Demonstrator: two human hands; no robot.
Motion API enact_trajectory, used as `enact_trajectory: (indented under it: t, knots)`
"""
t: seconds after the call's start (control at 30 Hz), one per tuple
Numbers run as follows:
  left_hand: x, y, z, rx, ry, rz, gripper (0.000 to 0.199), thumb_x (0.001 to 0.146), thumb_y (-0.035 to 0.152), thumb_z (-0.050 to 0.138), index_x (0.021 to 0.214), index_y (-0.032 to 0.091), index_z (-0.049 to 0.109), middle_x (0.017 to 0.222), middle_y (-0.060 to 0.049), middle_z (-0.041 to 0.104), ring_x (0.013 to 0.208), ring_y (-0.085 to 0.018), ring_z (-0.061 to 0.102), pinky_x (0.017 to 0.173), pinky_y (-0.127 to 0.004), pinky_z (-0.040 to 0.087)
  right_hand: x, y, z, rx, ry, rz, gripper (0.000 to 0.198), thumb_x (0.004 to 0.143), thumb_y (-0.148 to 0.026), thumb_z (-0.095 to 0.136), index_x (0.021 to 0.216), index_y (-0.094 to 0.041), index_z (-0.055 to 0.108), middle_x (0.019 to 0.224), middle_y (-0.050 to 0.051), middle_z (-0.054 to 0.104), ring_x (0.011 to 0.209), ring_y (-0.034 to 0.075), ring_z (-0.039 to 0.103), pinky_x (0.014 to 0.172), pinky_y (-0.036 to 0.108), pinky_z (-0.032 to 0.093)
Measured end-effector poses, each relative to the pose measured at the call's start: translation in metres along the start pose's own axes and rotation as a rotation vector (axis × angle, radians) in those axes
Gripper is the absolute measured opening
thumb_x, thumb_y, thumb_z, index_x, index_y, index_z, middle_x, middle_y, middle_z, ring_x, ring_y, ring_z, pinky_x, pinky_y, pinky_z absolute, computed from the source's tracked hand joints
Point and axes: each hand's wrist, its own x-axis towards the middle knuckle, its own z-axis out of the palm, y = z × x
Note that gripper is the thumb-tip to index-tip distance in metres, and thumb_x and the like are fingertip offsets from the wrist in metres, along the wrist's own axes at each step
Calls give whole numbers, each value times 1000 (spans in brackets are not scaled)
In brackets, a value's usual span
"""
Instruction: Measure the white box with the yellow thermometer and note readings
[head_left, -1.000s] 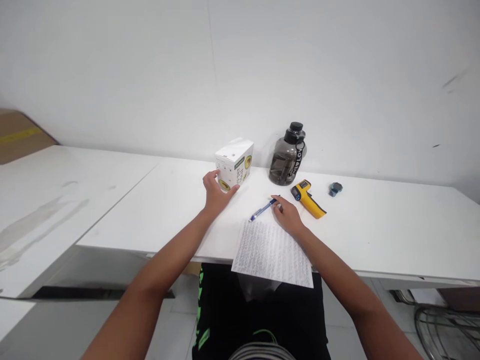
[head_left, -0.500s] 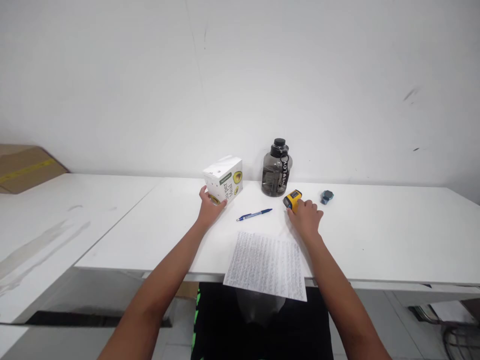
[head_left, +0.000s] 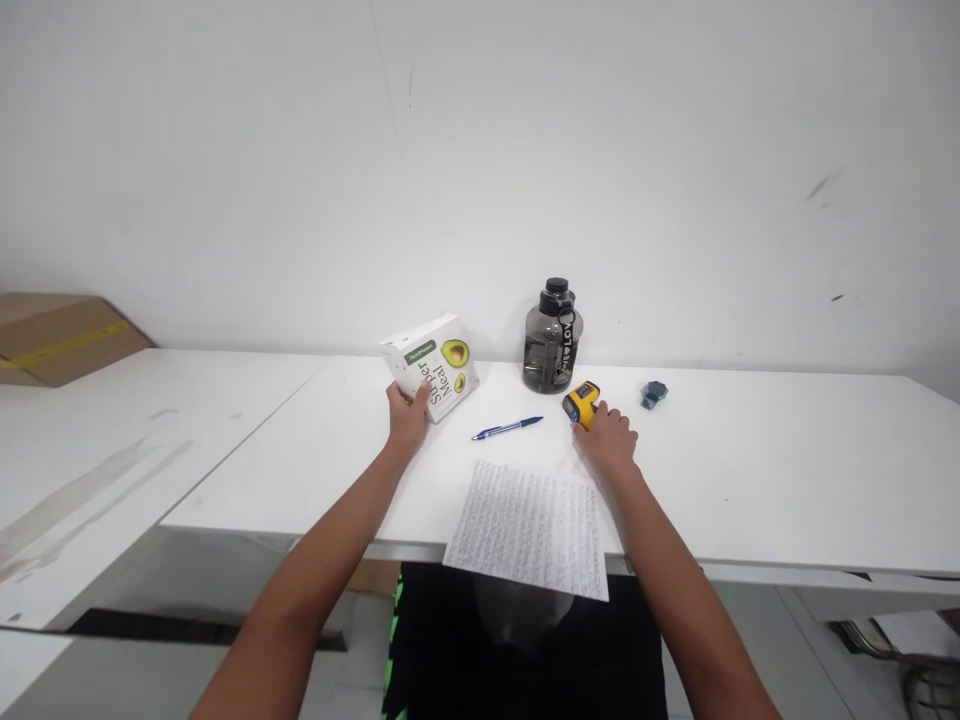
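Observation:
My left hand (head_left: 409, 415) is closed around the lower corner of a white "Super Meal" box (head_left: 435, 365) with avocado pictures, which is tilted to the left. My right hand (head_left: 609, 438) grips a yellow and black handheld device (head_left: 580, 402), perhaps an infrared thermometer; part of it is hidden under the fingers. Between the two hands lies a blue pen (head_left: 508, 429). A sheet of paper (head_left: 529, 530) covered in writing hangs slightly over the table's front edge.
Behind the pen stands a large dark translucent water bottle (head_left: 553, 340) near the wall. To the right lies a blue-green watch-like object (head_left: 654, 394). A cardboard box (head_left: 67, 340) rests at the far left of the white table (head_left: 787, 470).
The white box has moved a little left and turned, so its printed front faces me more. The yellow device has shifted slightly left with my right hand.

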Motion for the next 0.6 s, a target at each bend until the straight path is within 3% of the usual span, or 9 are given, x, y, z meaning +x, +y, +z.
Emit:
enact_trajectory:
  t: [0.2,0.3,0.43,0.6]
  knots:
    - [-3,3,-5,-151,48,-6,46,76,56,72,97,21,49,100,-5,65,92,-19,67,84,-37,56,-1,0,1,105,-62,-48,70,89,-52,56,145,-13,44,127,20,59,119,35,54,93,45,44]
    - [-11,9,-2,-212,-57,-26,51,73,61,71,95,21,49,93,-4,68,86,-21,68,78,-39,57,-11,-8,2,432,-123,-221,76,82,-56,64,146,-20,45,126,15,63,117,33,59,95,45,46]
    - [-25,15,1,-244,-215,-34,56,73,64,70,101,20,51,95,-6,69,90,-25,70,77,-41,57,-35,-28,6,893,-164,-535,62,79,-42,69,136,-24,56,126,7,67,112,26,63,96,40,49]
    - [-38,24,2,-200,-317,-28,63,71,66,70,109,20,51,100,-8,70,91,-26,70,76,-41,57,-49,-37,10,941,-176,-686,52,75,-20,62,127,-24,63,112,3,72,98,23,66,88,36,52]
